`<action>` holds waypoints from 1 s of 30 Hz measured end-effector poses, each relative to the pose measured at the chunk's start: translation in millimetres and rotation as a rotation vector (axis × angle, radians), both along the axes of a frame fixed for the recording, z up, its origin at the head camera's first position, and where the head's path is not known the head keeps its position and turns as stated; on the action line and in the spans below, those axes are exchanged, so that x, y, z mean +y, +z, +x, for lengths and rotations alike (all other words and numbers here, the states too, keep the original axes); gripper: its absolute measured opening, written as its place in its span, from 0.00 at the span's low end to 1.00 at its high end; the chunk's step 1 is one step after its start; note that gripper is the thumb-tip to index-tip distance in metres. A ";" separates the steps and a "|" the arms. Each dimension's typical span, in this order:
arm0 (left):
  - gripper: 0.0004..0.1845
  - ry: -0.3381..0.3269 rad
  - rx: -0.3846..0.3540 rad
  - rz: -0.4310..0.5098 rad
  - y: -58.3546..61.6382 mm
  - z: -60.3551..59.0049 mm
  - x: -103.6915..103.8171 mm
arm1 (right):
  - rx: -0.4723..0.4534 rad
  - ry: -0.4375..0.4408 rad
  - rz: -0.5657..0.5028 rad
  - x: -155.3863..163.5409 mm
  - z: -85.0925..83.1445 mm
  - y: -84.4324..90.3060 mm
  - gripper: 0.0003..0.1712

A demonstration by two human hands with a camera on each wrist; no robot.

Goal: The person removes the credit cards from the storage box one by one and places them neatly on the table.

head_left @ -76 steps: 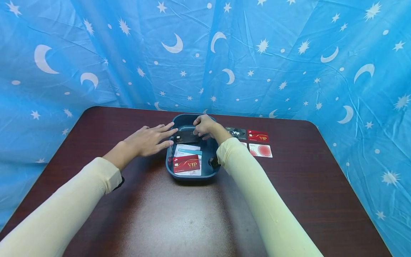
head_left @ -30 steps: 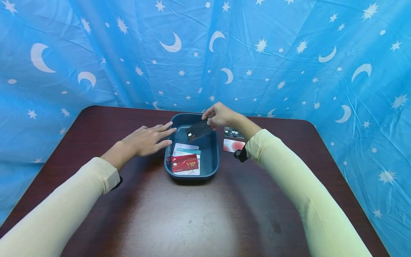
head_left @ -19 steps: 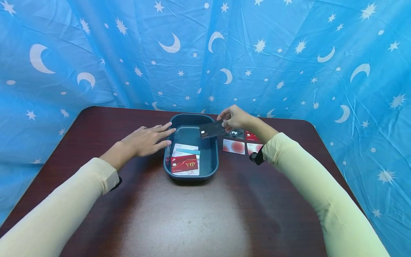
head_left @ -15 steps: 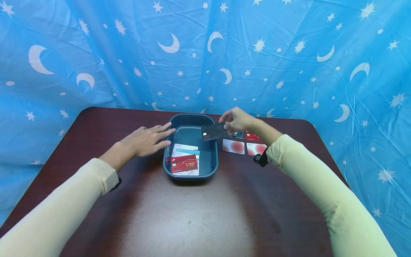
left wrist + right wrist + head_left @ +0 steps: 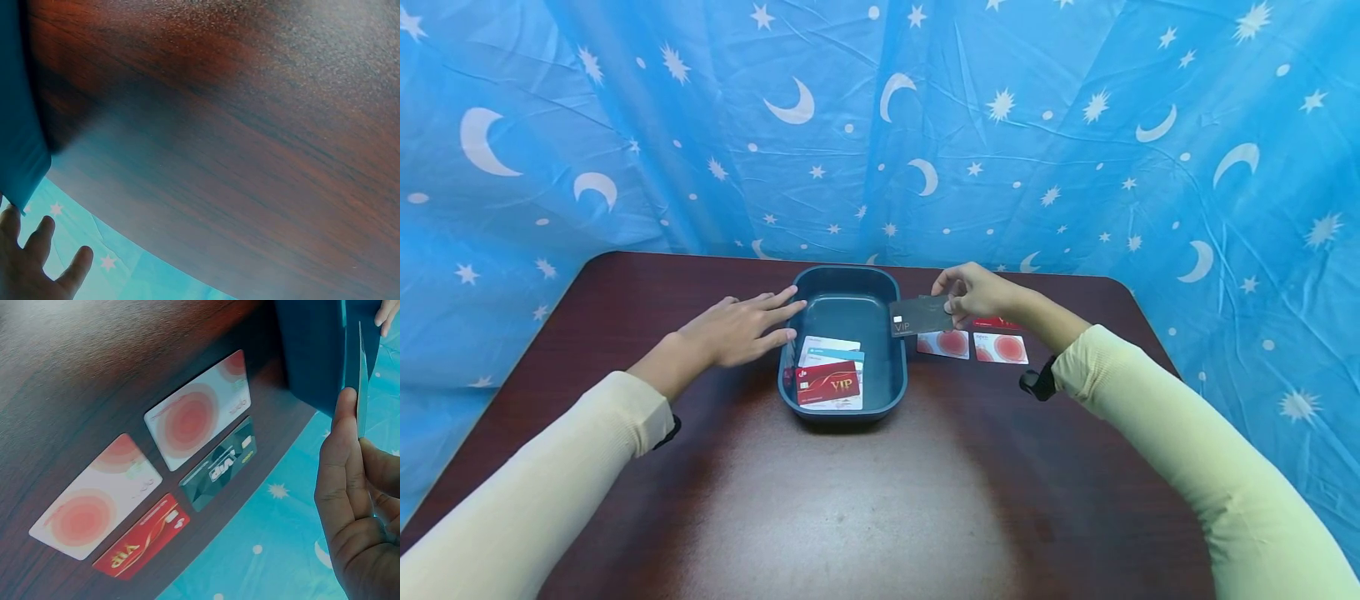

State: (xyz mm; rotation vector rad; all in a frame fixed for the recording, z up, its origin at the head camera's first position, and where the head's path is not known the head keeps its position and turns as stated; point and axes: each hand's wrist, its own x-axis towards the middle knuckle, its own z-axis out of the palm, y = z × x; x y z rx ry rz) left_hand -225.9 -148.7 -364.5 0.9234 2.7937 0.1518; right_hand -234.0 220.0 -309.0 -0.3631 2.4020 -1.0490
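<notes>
My right hand pinches a black VIP card by its right end, above the table at the right rim of the dark blue tray. In the right wrist view, thumb and fingers hold that card edge-on. My left hand lies with straight, spread fingers at the tray's left rim; the left wrist view catches its fingers beside the tray wall. Inside the tray's near part a red VIP card overlaps a blue-and-white card and other white cards.
Right of the tray lie two white cards with red circles, a left one and a right one. Behind them are a red VIP card and a dark green Vip card. A blue curtain hangs behind the table.
My right hand has picked up the black VIP card from inside the tray and carried it right, over the tray's right rim. The left hand stays at the left rim.
</notes>
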 end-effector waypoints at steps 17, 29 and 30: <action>0.34 -0.005 0.008 0.006 -0.3 -0.7 -0.4 | -0.013 0.016 0.041 27.3 11.8 -22.4 0.13; 0.34 -0.008 0.005 0.006 -0.6 -1.3 -1.2 | -0.124 -0.028 0.041 31.2 22.7 -48.3 0.13; 0.34 -0.008 0.006 0.005 -0.5 -1.3 -1.2 | -0.134 -0.036 0.041 31.6 23.3 -49.9 0.13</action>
